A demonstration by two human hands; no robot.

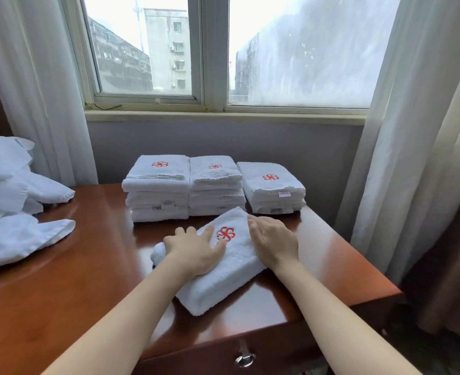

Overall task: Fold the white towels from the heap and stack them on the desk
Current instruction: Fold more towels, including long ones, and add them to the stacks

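Observation:
A folded white towel [223, 277] with a red flower logo lies slantwise on the brown desk [83, 280]. My left hand [196, 249] rests flat on its left part, fingers spread. Against the towel's right edge lies my right hand [273, 240], also flat. Behind the towel stand three stacks of folded towels: a left stack [157, 188], a middle stack [216, 185] and a lower right stack [272, 186]. The heap of unfolded white towels [12, 201] sits at the desk's left end.
A window sill [223, 116] and grey wall run behind the desk. Curtains hang at the left [39, 85] and right [412, 131]. A drawer with a metal lock [245, 358] is under the desk's front edge. The desk's right edge drops off near the curtain.

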